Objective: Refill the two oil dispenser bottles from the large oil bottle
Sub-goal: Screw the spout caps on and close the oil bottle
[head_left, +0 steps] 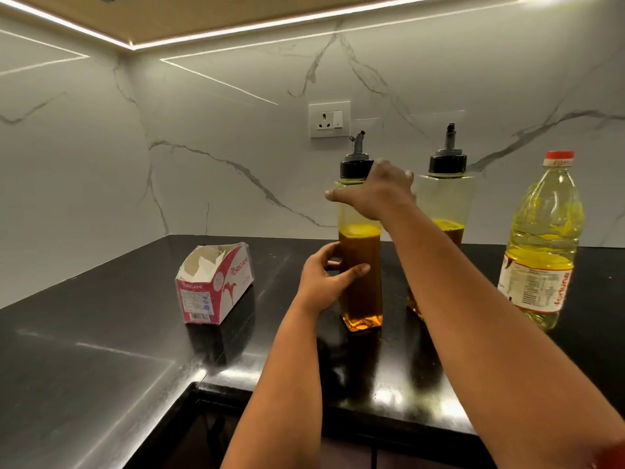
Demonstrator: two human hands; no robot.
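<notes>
Head view: the black table carried the large oil bottle, standing right of two dispenser bottles. The left hand gripped the nearer dispenser bottle at mid-body; the right hand, fingers curled, grasped its shoulder below the black cap. The second dispenser bottle stood just behind.

Second dispenser bottle perhaps half-hidden behind forearm.

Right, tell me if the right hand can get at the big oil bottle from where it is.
Probably yes. The right hand is up at the near dispenser, and the oil bottle stands uncovered to its right.
</notes>
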